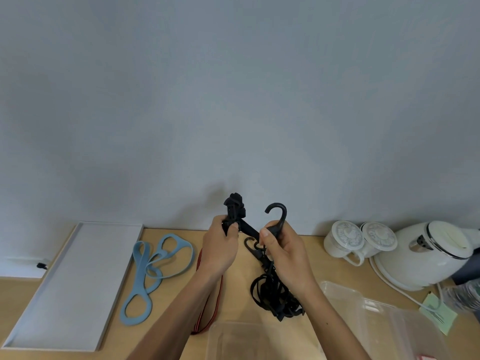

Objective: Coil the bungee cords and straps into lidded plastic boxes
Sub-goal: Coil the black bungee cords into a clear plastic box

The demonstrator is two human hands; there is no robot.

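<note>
Head cam looks fwd & down, close over table (319,271), facing wall (233,100).

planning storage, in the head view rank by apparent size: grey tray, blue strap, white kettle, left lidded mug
1. grey tray
2. white kettle and blue strap, too alike in spread to rank
3. left lidded mug, smallest
</note>
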